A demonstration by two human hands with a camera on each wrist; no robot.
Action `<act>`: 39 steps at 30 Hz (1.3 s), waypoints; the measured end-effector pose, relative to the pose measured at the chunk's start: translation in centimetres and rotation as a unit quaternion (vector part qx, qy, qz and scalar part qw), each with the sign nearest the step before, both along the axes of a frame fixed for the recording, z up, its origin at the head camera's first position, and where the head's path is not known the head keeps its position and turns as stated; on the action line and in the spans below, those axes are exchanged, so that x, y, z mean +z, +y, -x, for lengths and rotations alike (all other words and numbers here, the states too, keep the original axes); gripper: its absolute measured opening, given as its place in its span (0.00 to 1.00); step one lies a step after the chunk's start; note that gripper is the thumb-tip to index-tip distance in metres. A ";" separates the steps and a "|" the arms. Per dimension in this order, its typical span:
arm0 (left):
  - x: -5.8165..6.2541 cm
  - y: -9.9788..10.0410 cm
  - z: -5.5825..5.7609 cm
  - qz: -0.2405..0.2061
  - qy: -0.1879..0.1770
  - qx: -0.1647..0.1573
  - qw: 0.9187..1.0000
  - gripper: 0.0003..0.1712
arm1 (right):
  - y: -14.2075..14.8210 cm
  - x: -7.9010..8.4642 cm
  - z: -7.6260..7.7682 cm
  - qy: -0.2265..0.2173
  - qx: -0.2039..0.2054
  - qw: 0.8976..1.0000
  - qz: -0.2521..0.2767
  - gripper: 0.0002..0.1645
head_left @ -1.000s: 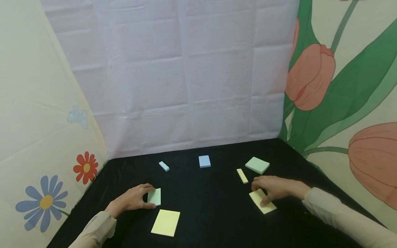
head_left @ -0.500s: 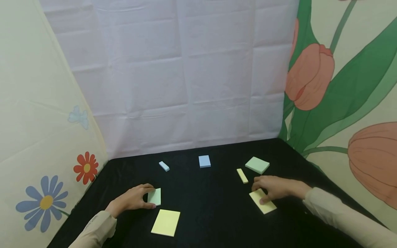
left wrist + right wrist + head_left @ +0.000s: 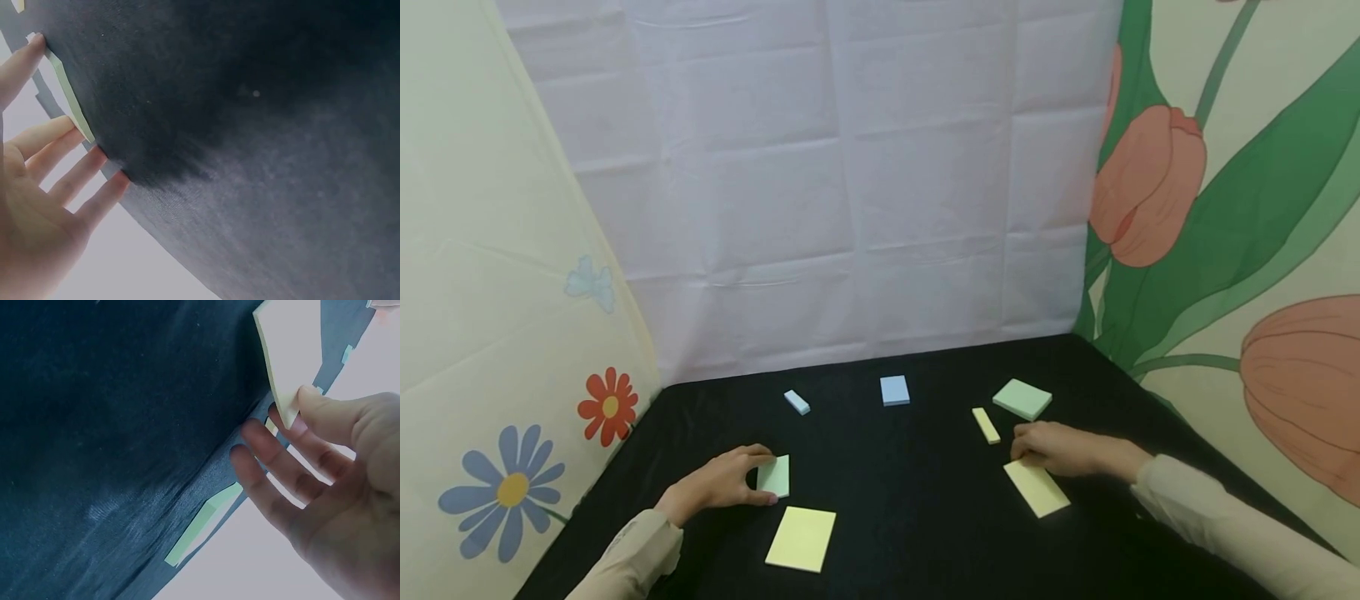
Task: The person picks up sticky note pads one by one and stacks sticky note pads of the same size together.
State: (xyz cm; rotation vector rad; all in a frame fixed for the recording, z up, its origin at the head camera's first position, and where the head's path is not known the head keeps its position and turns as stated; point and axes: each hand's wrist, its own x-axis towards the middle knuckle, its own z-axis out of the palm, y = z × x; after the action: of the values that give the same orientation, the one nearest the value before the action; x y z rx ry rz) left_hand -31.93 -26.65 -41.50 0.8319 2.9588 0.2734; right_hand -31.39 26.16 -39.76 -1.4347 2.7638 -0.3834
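Observation:
On the black cloth lie several sticky note pads. My left hand holds a small green sticky note pad, thumb at its near edge and fingers at its far edge. In the left wrist view, thumb and index finger span that green pad. My right hand pinches a yellow sticky note pad by its far corner. The right wrist view shows the thumb on one face of this yellow pad and the index fingertip behind it; the other fingers are loosely bent.
A larger yellow pad lies nearest. Farther back are a narrow light-blue pad, a blue square pad, a narrow yellow pad and a green pad. A white cloth hangs behind the table.
My right thumb has slid off the top of the yellow pad towards its far corner, where the hand now pinches it. The left hand stays put.

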 end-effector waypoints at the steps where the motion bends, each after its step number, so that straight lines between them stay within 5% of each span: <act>1: 0.0 0.0 0.0 0.000 -0.001 0.000 1.000 0.42 | 0.0 0.1 0.0 0.002 0.001 1.000 0.002 0.12; 19: -0.2 -0.1 0.0 -0.018 -0.009 0.016 1.000 0.42 | -0.6 0.2 0.0 0.055 0.029 0.997 0.040 0.12; 29: -0.2 0.1 0.2 -0.026 -0.028 0.042 0.998 0.44 | -0.9 0.2 0.0 0.035 0.020 0.998 0.039 0.13; 39: -0.4 0.1 0.3 -0.020 -0.022 0.028 0.999 0.44 | -0.7 -0.1 0.4 0.023 0.016 0.999 0.029 0.16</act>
State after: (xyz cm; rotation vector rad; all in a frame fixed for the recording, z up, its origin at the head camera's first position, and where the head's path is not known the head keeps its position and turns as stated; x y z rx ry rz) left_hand -32.28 -26.56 -41.88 0.7384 2.9473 0.3518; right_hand -31.78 25.45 -39.81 -1.5164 2.7846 -0.4387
